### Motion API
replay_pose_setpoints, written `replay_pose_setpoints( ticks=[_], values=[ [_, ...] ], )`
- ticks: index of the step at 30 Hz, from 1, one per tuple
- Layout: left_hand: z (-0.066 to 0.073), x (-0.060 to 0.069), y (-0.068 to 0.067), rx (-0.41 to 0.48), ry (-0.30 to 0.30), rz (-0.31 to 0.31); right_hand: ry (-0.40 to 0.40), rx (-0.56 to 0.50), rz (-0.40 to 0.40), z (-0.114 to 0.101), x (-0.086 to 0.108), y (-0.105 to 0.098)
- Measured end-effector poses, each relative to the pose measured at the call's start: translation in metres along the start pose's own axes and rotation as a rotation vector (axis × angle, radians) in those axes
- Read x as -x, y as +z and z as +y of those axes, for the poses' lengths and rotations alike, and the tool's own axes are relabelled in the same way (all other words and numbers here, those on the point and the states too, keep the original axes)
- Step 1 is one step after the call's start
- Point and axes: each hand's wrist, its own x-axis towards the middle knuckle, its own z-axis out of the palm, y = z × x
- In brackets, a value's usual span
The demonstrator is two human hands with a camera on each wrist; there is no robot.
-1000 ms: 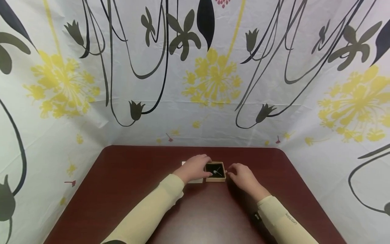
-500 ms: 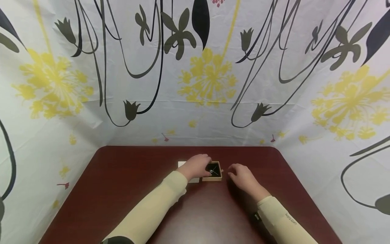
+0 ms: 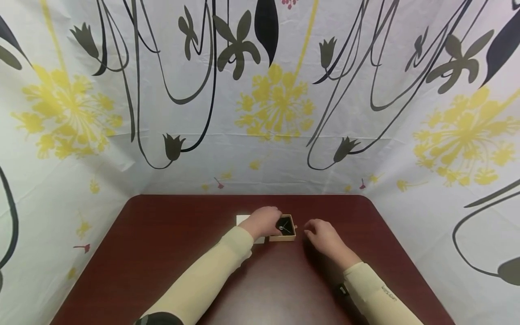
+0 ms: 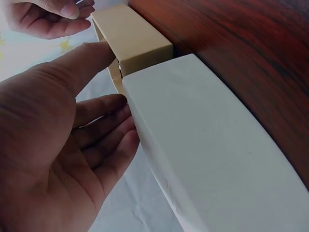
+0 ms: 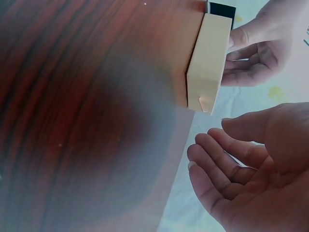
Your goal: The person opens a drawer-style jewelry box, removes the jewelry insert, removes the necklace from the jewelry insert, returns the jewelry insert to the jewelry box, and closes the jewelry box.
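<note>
A small drawer-style jewellery box stands on the table. Its white sleeve (image 4: 203, 125) is on the left, with the tan tray (image 5: 210, 58) slid out to the right. The tray's black lining (image 3: 287, 225) bears a small silver pendant with thin chain lines (image 3: 280, 228). My left hand (image 3: 265, 221) lies over the sleeve and the tray's left part. Its thumb reaches the tray's opening and its fingers are loosely bent at the sleeve's edge; some fingertips are hidden. Right of the tray's pull tab (image 5: 203, 104), my right hand (image 3: 322, 235) holds nothing, fingers loosely curved.
The dark red wooden table (image 3: 178, 225) carries the box near its far edge. A white cloth (image 3: 227, 149) with yellow and dark floral print hangs behind and at both sides. A dark band (image 3: 343, 289) shows at the right wrist.
My right hand has parted from the tray's tab, widening the gap to its right. My left hand has shifted slightly right over the tray. The whole scene has moved a little left in view.
</note>
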Motion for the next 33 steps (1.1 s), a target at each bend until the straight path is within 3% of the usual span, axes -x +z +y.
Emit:
replay_pose_setpoints(
  ticks=[11, 20, 33],
  values=[
    [0.003, -0.003, 0.001, -0.012, -0.006, -0.004, -0.004, -0.016, 0.013, 0.000, 0.002, -0.003],
    [0.006, -0.005, 0.007, -0.077, -0.007, 0.038, 0.000, -0.022, 0.011, 0.003, 0.006, -0.004],
    [0.011, -0.004, 0.009, -0.136, 0.008, 0.043, -0.012, -0.004, 0.028, 0.005, 0.010, -0.004]
  ],
)
